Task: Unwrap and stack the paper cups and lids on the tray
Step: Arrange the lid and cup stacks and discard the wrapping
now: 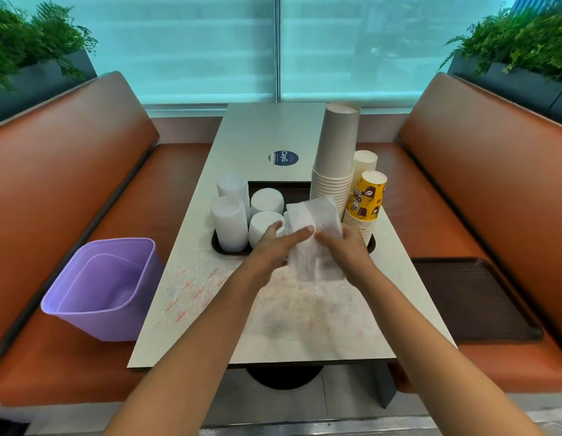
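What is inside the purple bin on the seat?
The purple bin looks empty: its bare bottom and inner walls show, with no wrapper in it. The near wall hides only a thin strip of the floor.

Tray (217, 245) mid-table (267, 130), lid stacks (230, 223) in its left half, cup stacks (334, 165) at its right, bin (106, 287) on left bench, second tray (474, 297) on right bench.
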Available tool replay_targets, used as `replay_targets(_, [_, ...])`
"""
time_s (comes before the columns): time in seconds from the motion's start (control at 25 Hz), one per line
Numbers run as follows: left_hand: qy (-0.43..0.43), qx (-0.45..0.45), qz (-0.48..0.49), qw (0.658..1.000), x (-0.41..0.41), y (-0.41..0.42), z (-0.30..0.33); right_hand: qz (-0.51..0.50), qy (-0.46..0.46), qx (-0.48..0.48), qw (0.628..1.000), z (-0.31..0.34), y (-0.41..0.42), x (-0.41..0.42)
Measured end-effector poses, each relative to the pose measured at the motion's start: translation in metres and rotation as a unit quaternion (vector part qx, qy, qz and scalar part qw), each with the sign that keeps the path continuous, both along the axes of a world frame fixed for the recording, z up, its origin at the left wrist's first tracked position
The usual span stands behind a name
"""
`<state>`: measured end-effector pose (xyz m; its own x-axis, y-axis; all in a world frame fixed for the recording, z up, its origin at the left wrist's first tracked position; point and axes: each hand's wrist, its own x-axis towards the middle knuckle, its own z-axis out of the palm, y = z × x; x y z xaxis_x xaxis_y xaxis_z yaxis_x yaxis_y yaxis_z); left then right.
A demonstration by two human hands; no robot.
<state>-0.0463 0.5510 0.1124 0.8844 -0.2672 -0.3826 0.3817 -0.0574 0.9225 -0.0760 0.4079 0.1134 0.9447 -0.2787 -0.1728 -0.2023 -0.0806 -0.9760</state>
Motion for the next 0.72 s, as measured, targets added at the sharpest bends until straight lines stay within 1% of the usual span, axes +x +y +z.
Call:
replay_targets(0.08, [-0.008,-0.024,0.000,1.000,0.000,-0.005,-0.003,0.003,0.017,-0.009,1.000,-0.005,-0.001,-0.001])
replay_targets(0.2, [-0.042,0.022,0.048,0.998,-0.001,-0.014,-0.004,0.015,0.040,0.025,0.999,-0.010,-0.006,-0.004])
replay_targets(0.28, [-0.044,0.019,0.056,0.997,-0.002,-0.016,-0.002,0.019,0.044,0.051,0.998,-0.013,-0.010,-0.003])
replay_targets(0.36, [-0.015,-0.028,0.041,0.999,-0.003,-0.018,-0.001,-0.011,0.036,0.055,0.998,-0.014,-0.012,-0.002])
replay_targets(0.44, [0.038,-0.070,0.027,0.996,-0.004,-0.019,0.001,-0.047,0.016,0.068,0.996,-0.015,-0.013,-0.001])
replay_targets(0.52, [0.079,-0.075,0.013,0.994,-0.007,-0.021,0.005,-0.045,-0.001,0.089,0.995,-0.016,-0.014,-0.001])
replay_targets(0.64, [0.051,-0.076,0.014,0.996,-0.004,-0.023,0.001,-0.018,-0.020,0.128,0.991,-0.013,-0.020,-0.002])
replay_targets(0.72, [0.072,-0.120,0.030,0.990,-0.003,-0.022,0.002,-0.017,-0.030,0.216,0.976,-0.009,-0.024,-0.003])
